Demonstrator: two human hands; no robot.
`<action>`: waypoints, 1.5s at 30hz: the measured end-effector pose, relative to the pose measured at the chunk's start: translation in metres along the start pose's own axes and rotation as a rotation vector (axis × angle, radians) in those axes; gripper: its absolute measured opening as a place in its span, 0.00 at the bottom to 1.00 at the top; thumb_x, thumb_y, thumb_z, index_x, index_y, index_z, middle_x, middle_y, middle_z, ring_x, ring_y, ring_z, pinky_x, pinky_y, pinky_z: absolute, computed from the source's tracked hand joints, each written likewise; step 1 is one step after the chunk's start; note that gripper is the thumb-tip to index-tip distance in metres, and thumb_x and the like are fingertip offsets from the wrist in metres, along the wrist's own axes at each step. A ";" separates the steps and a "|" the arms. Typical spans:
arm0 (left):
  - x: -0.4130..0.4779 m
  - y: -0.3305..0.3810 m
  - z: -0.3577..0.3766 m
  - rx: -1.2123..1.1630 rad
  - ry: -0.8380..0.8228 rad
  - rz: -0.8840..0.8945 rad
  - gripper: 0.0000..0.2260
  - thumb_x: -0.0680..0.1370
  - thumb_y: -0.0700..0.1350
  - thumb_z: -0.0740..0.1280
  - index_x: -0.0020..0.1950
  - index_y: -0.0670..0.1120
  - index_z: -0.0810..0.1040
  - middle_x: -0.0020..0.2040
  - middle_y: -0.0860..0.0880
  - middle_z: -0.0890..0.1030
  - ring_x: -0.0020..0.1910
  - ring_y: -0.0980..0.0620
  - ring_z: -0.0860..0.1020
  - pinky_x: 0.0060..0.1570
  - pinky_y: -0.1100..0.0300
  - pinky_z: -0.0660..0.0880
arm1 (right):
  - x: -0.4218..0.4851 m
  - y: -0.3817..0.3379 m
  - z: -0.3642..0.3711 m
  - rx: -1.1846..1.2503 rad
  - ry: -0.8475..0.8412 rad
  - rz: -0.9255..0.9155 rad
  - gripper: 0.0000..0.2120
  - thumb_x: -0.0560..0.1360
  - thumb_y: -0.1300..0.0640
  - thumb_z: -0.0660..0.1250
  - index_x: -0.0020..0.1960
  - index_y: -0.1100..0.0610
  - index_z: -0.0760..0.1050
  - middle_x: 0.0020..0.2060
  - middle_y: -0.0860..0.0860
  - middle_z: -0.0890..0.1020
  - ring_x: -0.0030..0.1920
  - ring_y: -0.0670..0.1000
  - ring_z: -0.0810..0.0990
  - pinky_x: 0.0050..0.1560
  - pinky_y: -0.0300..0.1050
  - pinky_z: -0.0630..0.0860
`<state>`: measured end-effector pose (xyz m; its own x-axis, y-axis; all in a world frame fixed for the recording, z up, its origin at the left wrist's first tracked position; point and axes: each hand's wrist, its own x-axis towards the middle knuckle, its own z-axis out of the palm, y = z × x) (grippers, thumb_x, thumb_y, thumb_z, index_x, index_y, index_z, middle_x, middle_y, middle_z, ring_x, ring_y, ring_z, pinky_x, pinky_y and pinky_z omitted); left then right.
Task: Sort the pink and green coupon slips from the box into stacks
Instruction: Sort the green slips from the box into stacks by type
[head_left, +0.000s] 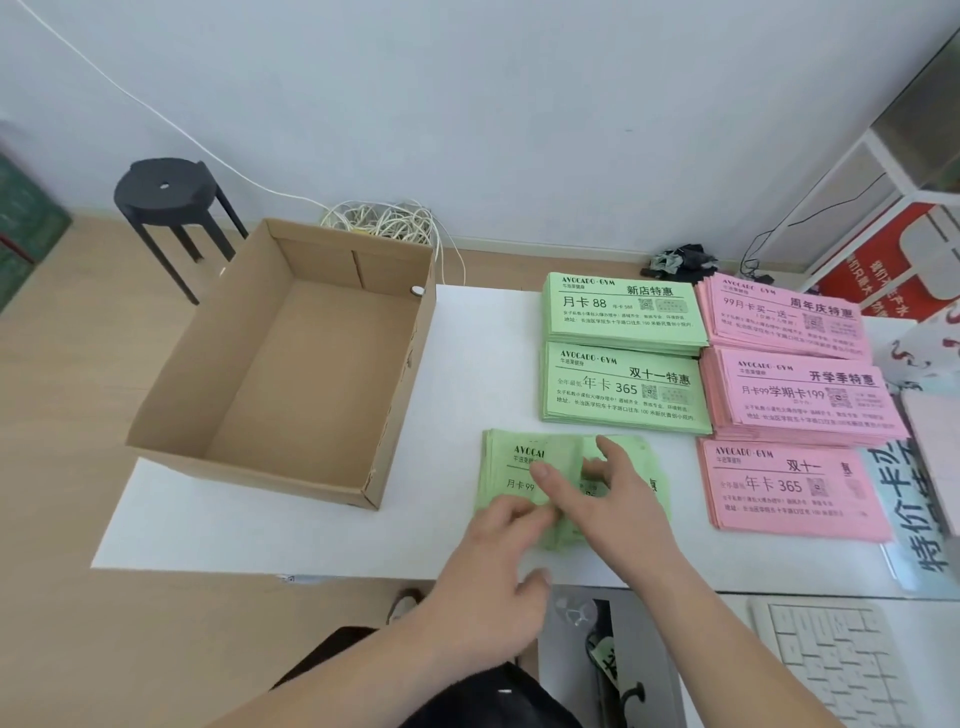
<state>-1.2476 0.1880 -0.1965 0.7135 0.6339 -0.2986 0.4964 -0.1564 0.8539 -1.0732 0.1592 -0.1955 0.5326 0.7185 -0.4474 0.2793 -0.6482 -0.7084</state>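
Green slips (519, 462), thin printed paper rectangles, lie in a loose pile at the near middle of the white tabletop (311, 540). The right hand (623, 499) presses on them with its fingers spread. The left hand (488, 561) curls at the pile's near edge, but it is too blurred to tell whether it grips. Squared green stacks (623, 332) and pink stacks (795, 395) sit behind, and an open cardboard box (291, 374) stands to the left.

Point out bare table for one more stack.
Bare white table runs between the box and the green stacks, and along the near edge left of the left hand. The right side is crowded: pink stacks sit packed together.
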 end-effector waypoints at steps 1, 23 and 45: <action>-0.002 0.001 0.005 0.024 -0.056 0.037 0.26 0.79 0.42 0.64 0.77 0.58 0.69 0.69 0.65 0.64 0.70 0.68 0.61 0.69 0.72 0.60 | 0.001 0.002 -0.002 0.012 0.012 0.018 0.50 0.63 0.25 0.72 0.77 0.47 0.61 0.63 0.41 0.79 0.61 0.45 0.78 0.65 0.51 0.74; 0.035 -0.006 -0.026 -0.475 0.129 -0.319 0.14 0.83 0.48 0.66 0.69 0.53 0.77 0.59 0.55 0.81 0.56 0.58 0.82 0.63 0.57 0.78 | 0.007 0.019 -0.015 0.159 -0.038 0.033 0.58 0.57 0.21 0.75 0.79 0.46 0.62 0.60 0.44 0.83 0.60 0.45 0.82 0.64 0.54 0.78; 0.035 -0.007 -0.009 -0.267 0.041 -0.215 0.16 0.78 0.56 0.68 0.54 0.44 0.84 0.47 0.50 0.85 0.45 0.55 0.82 0.56 0.50 0.82 | 0.007 0.021 -0.013 0.133 -0.078 0.015 0.53 0.61 0.21 0.72 0.78 0.46 0.62 0.66 0.41 0.79 0.66 0.44 0.77 0.68 0.51 0.75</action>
<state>-1.2307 0.2185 -0.2088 0.5834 0.6618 -0.4708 0.4820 0.1843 0.8565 -1.0532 0.1478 -0.2068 0.4706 0.7300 -0.4956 0.1609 -0.6233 -0.7653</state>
